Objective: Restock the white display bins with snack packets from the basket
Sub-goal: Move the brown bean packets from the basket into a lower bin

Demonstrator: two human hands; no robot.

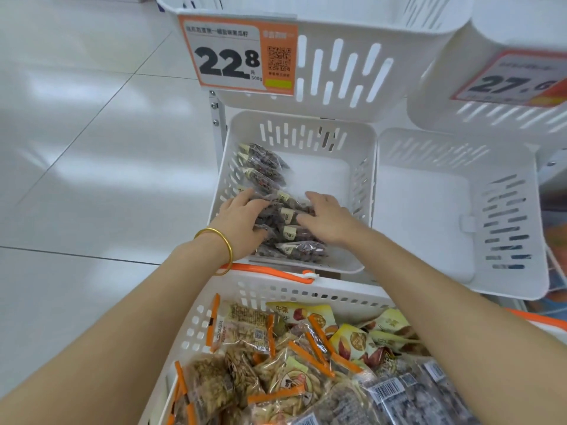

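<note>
1. Your left hand (242, 222) is down inside the lower left bin (363, 167). Its fingers (256, 207) curl over the dark packets (294, 231) and the thumb is tucked against them, so it grips the pile from the left.
2. Your right hand (329, 217) lies on the same pile from the right. Its fingers are fairly straight and close together, and the thumb rests flat on a packet. It holds nothing.
3. The dark packets lie in overlapping rows along the bin's left side, from the back wall to the front rim. The right part of the bin floor is bare.
4. A bangle (227, 242) sits on your left wrist.
5. The basket (276, 285) stands just in front of that bin, under your forearms. It is heaped with mixed packets (294, 369), and its orange handle (270, 270) is folded down along the far rim.
6. A second lower bin (429, 216) stands just beside the first, on the right.
7. Two upper bins (337, 75) hang above. One carries a "22.8" tag (236, 58) and the other a blurred tag (515, 82).
</note>
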